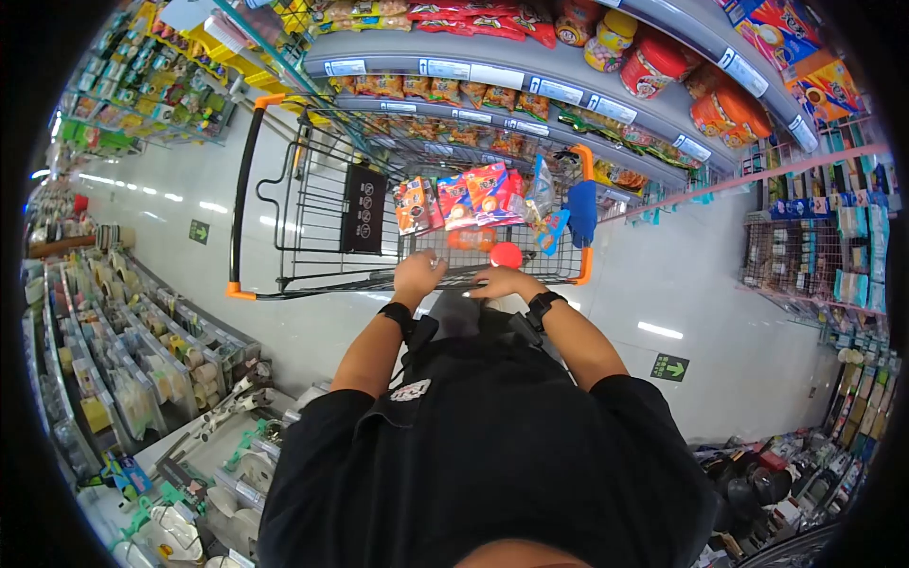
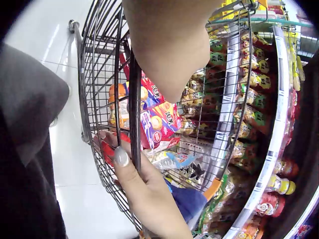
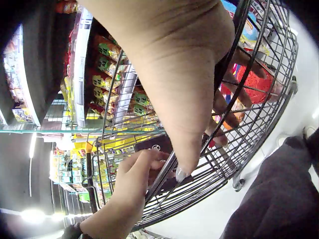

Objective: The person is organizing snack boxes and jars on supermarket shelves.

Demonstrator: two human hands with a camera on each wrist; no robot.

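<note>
Both hands hold the near side rim of a wire shopping cart [image 1: 331, 287] that stands sideways before the person. My left hand [image 1: 419, 274] curls over the rim to the left of my right hand [image 1: 507, 283]. In the right wrist view, the right hand [image 3: 187, 89] has its thumb outside the rim and its fingers through on the cart's inner side. Inside the cart lie red and blue snack packs [image 1: 473, 197], an orange-and-brown pack [image 1: 414, 206], a jar with a red lid [image 1: 507, 256] and a clear-and-blue bag [image 1: 544, 213].
Snack shelves [image 1: 454, 66] run along the cart's far side. A blue cloth-like thing [image 1: 581, 213] hangs at the cart's right end, a black sign [image 1: 362, 210] inside its left part. Shelves of housewares [image 1: 123, 350] stand at the left, a pink-edged rack [image 1: 805, 246] at the right.
</note>
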